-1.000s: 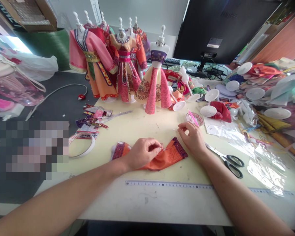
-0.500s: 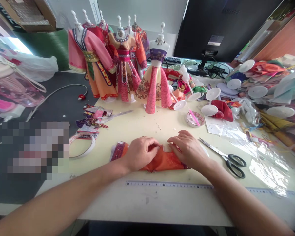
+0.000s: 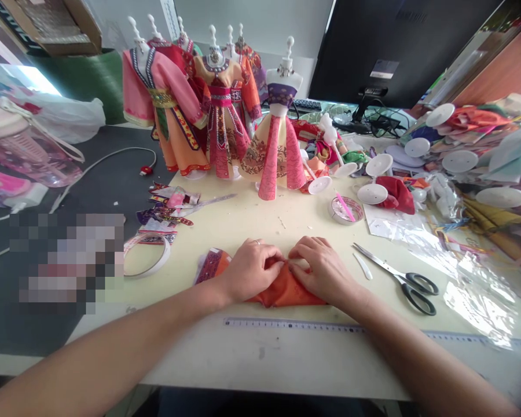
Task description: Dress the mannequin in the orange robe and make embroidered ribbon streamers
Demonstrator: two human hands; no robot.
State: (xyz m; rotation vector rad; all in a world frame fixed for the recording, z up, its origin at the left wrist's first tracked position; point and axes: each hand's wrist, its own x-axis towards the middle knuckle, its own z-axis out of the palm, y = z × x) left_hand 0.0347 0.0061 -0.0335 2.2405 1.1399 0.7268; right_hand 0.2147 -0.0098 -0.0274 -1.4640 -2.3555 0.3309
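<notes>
An orange doll garment [image 3: 282, 292] with a dark patterned trim at its left end lies on the cream tabletop. My left hand [image 3: 256, 263] has thumb and fingers pinched on the garment's upper edge. Close beside it, my right hand [image 3: 321, 266] grips the same edge, its fingertips nearly touching those of the left. The pinched bit of cloth is mostly covered by my fingers. Below the garment runs a clear ruler [image 3: 295, 326]. Black-handled scissors [image 3: 399, 275] rest to the right, partly open, with a small white curved piece [image 3: 363, 266] by the blades.
Dressed doll stands [image 3: 226, 104] line the back, in front of a dark monitor [image 3: 395, 52]. At left are a tape ring [image 3: 160, 263], fabric scraps [image 3: 167, 205] and a white cable [image 3: 108, 153]. Another tape roll [image 3: 345, 211] and plastic film [image 3: 477, 307] lie at right.
My right hand has moved left along the garment's edge, up to my left hand, and closed on the cloth. This uncovers the white curved piece near the scissors.
</notes>
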